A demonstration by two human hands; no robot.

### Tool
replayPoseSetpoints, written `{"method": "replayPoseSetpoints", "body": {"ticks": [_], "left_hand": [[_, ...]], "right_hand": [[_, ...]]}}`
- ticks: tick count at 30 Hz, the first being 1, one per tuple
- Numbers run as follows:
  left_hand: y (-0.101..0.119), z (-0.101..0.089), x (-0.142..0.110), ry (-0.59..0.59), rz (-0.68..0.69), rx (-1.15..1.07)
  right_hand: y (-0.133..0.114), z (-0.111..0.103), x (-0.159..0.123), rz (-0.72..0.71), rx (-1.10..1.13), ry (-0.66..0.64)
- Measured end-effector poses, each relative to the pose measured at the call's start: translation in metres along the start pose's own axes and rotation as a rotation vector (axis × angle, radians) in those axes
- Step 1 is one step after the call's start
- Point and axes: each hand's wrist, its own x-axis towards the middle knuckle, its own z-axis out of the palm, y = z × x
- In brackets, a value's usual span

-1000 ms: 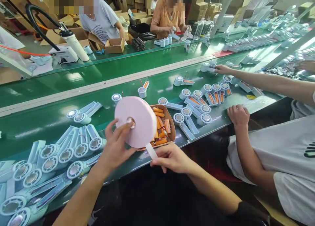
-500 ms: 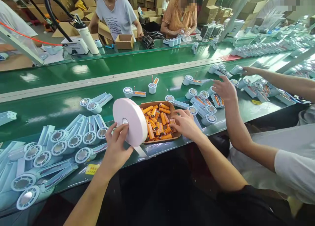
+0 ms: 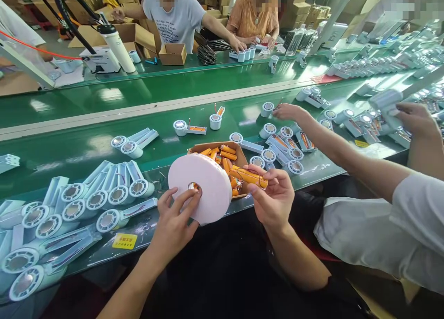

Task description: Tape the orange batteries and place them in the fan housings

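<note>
My left hand (image 3: 180,208) grips a wide roll of white tape (image 3: 208,189), its fingers at the centre hole and the thumb at the lower edge. In my right hand (image 3: 275,194) an orange battery (image 3: 250,176) with a thin dark wire is pinched between thumb and fingers, just right of the roll. Behind the roll stands a cardboard box (image 3: 244,156) with several more orange batteries (image 3: 227,151) in it; the roll hides its front left part.
Pale blue fan housings with handles (image 3: 118,194) crowd the bench on the left. More housings (image 3: 286,150), some holding batteries, lie to the right, where a co-worker's arm (image 3: 322,129) reaches across. A green conveyor (image 3: 145,96) runs behind; two people work beyond it.
My right hand has lifted a battery out of the box and drawn it toward me. The tape roll has turned its flat face more to me and moved right. The neighbour's hand has reached farther left.
</note>
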Motion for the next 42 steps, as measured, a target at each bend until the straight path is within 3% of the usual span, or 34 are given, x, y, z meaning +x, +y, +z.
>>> {"method": "replayPoseSetpoints", "body": {"ticks": [5,10,13,16,18,20,22,26,28,30,33,36,38,42], "left_hand": [[0.012,-0.001,0.005,0.020,0.006,-0.012],[0.006,-0.006,0.007,0.026,0.010,0.055],[-0.008,-0.017,0.013,0.014,0.096,0.159],[-0.022,-0.031,0.024,-0.002,0.219,0.243],[-0.026,-0.038,0.033,-0.014,0.266,0.264],[-0.025,-0.041,0.039,0.003,0.271,0.255],[-0.018,-0.038,0.041,0.043,0.217,0.264],[0.010,-0.012,0.032,0.122,0.042,0.311],[0.027,0.005,0.025,0.154,0.002,0.268],[0.041,0.017,0.016,0.165,-0.036,0.203],[0.054,0.022,0.003,0.085,-0.052,0.104],[0.049,0.017,0.005,-0.090,-0.045,0.039],[0.031,0.012,0.022,-0.223,-0.072,0.006],[-0.039,0.009,0.087,-0.446,-0.073,-0.213]], "right_hand": [[0.013,0.007,-0.012,0.000,0.004,0.084],[0.027,0.001,-0.032,0.076,0.043,0.038],[0.023,-0.013,-0.021,0.271,0.019,-0.100],[0.010,-0.025,0.010,0.511,-0.078,-0.371],[0.003,-0.028,0.030,0.592,-0.150,-0.512],[0.000,-0.025,0.042,0.589,-0.170,-0.541],[0.004,-0.015,0.041,0.506,-0.104,-0.428],[0.031,0.018,0.004,0.241,0.180,0.122],[0.045,0.028,-0.012,0.192,0.274,0.312],[0.050,0.024,-0.011,0.242,0.288,0.316],[0.032,-0.006,0.030,0.251,0.230,0.233],[0.002,-0.040,0.087,-0.120,0.212,0.443],[-0.010,-0.048,0.106,-0.194,0.227,0.457],[0.004,-0.041,0.078,0.055,0.165,0.222]]}}
